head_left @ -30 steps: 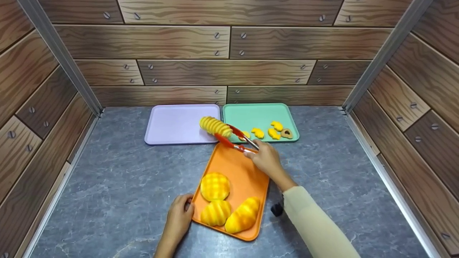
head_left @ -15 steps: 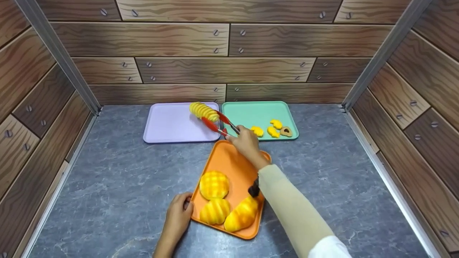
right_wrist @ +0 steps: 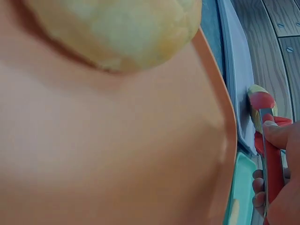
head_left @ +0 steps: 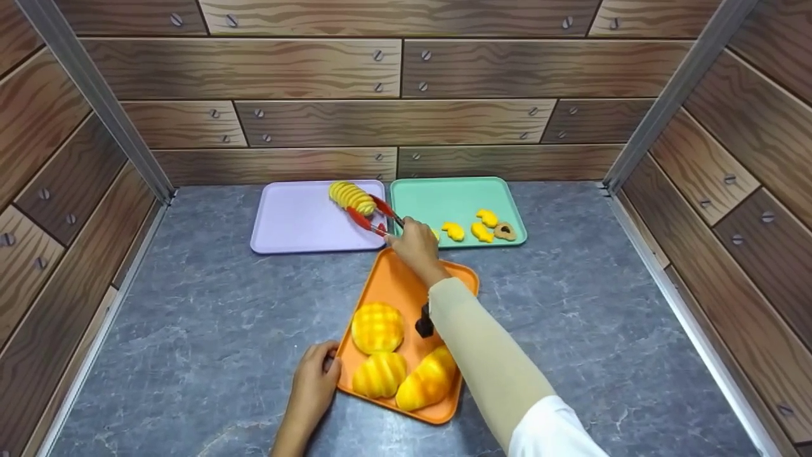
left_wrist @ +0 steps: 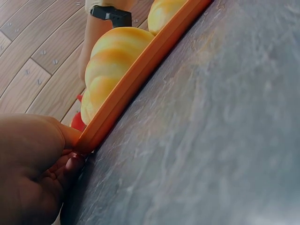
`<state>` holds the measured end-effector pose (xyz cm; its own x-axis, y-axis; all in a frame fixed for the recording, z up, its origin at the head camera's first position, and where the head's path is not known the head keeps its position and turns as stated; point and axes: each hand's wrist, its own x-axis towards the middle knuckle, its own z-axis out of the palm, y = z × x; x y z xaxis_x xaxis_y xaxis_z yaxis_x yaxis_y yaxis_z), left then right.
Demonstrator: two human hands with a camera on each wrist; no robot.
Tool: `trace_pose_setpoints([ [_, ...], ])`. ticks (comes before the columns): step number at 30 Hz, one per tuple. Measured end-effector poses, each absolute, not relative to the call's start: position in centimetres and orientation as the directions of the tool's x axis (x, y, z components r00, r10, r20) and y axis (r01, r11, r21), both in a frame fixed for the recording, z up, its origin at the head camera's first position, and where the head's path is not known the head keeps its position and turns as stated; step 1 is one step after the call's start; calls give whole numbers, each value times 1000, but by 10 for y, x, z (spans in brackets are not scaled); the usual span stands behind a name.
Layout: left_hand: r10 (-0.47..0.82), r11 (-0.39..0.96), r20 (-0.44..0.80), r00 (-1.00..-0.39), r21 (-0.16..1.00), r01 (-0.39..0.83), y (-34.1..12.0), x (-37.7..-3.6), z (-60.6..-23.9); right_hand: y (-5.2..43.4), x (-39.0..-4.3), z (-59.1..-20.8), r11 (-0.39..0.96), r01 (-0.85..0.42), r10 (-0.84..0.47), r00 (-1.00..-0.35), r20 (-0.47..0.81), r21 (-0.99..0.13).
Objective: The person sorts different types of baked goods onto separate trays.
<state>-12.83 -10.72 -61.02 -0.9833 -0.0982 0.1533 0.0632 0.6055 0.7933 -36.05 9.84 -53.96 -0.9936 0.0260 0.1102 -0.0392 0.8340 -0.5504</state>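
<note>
My right hand grips red tongs that clamp a ridged yellow bread roll over the right end of the lilac tray. In the right wrist view the tongs and roll show at the right edge, past the orange tray. My left hand holds the near left corner of the orange tray, thumb on its rim. Three yellow buns lie on that tray's near half.
A green tray behind the orange one holds several small yellow pastries and a brown one. Wood-patterned walls close in the grey marbled counter on three sides. A black wrist device hangs under my right forearm.
My right hand has carried the tongs and roll leftward and away, from over the gap between the trays to above the lilac tray. The left hand has stayed on the orange tray's corner.
</note>
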Motion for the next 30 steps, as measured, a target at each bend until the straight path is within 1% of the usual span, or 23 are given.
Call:
trace_pose_setpoints([
  [7, -105, 598, 140, -985, 800, 50, -106, -129, -609, 94, -361, -539, 864, -24, 34, -994, 105, -503],
  [13, -104, 603, 122, -987, 797, 36, -107, -129, -609, 101, -356, -533, 835, -8, 30, -998, 60, -550],
  [18, -106, 606, 116, -988, 795, 28, -108, -128, -610, 114, -349, -525, 835, -34, 7, -997, 73, -549],
  [23, -113, 606, 128, -985, 795, 34, -108, -128, -610, 134, -330, -515, 826, -77, -41, -996, 77, -559],
  [30, -110, 601, 120, -987, 799, 30, -107, -129, -610, 172, -286, -508, 786, -96, -111, -994, 12, -611],
])
